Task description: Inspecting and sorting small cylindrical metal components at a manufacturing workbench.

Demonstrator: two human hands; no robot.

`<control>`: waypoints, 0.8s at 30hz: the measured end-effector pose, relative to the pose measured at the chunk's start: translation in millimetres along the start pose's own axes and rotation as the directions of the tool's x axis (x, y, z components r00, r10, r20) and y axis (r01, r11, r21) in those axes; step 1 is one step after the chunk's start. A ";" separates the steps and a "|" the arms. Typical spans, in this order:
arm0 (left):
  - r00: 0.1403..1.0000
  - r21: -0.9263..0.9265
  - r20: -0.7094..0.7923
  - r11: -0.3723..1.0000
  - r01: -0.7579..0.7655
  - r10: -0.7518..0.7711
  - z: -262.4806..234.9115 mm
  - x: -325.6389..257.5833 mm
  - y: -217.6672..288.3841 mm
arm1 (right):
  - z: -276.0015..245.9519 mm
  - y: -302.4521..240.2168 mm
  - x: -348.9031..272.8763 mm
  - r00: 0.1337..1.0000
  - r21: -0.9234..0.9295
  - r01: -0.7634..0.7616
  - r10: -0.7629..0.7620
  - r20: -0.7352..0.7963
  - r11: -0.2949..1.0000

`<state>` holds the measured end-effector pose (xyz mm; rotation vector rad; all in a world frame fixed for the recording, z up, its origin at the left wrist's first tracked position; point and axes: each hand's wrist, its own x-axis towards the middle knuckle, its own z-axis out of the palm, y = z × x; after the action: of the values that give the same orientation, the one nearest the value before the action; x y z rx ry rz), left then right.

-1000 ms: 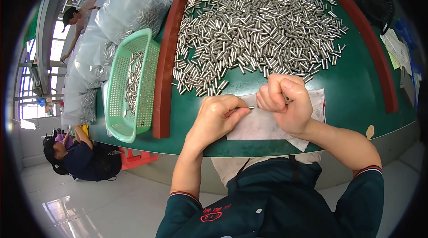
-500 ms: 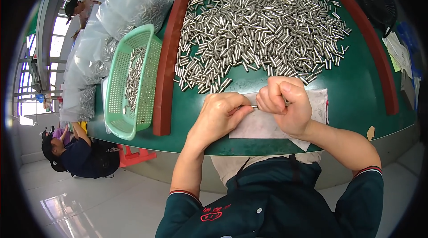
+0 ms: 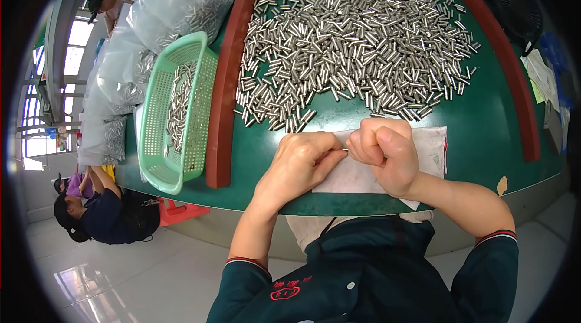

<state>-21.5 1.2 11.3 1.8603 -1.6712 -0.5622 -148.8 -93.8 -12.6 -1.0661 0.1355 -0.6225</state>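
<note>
My left hand (image 3: 301, 163) is closed in a pinch on a small metal pin (image 3: 345, 150), only a sliver of which shows between the two hands. My right hand (image 3: 389, 152) is curled like a fist, thumb over the bent fingers, meeting the pin's other end. Whether more pins lie inside that fist is hidden. Under both hands a whitish cloth (image 3: 357, 179) lies on the green tabletop (image 3: 472, 141). Just beyond them spreads a heap of loose metal pins (image 3: 357, 39), a single kind of short shiny cylinder.
Dark red bars (image 3: 223, 105) frame the heap on three sides. To the left stands a green perforated basket (image 3: 196, 117) partly filled with pins, beside clear bags (image 3: 175, 5) of metal parts. A black fan (image 3: 514, 5) sits at far right. Other people (image 3: 109, 208) are at left.
The pin between my hands is less exposed than before. Both hands have shifted slightly nearer to me, with the right fist turned a little; the whole view has also moved slightly.
</note>
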 end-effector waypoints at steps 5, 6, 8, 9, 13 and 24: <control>0.979 -0.291 -0.046 0.940 0.177 -0.199 -12.9 -2.1 -1.4 | -2.7 -2.7 3.0 0.999 0.131 -0.036 0.036 0.003 0.991; 0.951 -0.575 -0.101 0.797 0.184 -0.293 -7.4 -2.0 -14.0 | -4.6 -2.6 3.1 0.997 0.194 -0.067 0.071 -0.014 0.979; 0.949 -0.977 0.078 0.167 0.134 -0.306 -17.0 -1.1 -25.1 | -4.2 -2.6 2.1 0.998 0.212 -0.065 0.064 0.010 0.975; 0.957 -0.994 0.099 0.024 0.110 -0.271 -17.2 -1.8 -32.9 | -2.9 -3.9 1.4 0.997 0.209 -0.074 0.074 0.005 0.975; 0.947 -0.987 0.159 -0.068 0.146 -0.278 -15.1 -5.3 -36.5 | 0.5 -5.4 1.2 0.998 0.229 -0.065 0.068 -0.006 0.971; 0.928 -0.987 0.159 -0.072 0.143 -0.337 -18.9 -3.8 -35.9 | 0.9 -5.3 2.8 0.998 0.274 -0.060 0.067 -0.019 0.960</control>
<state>17.2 9.5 1.5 0.8799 -0.2942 -1.3165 -148.3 -96.4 -7.2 -0.7836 0.1042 -0.5792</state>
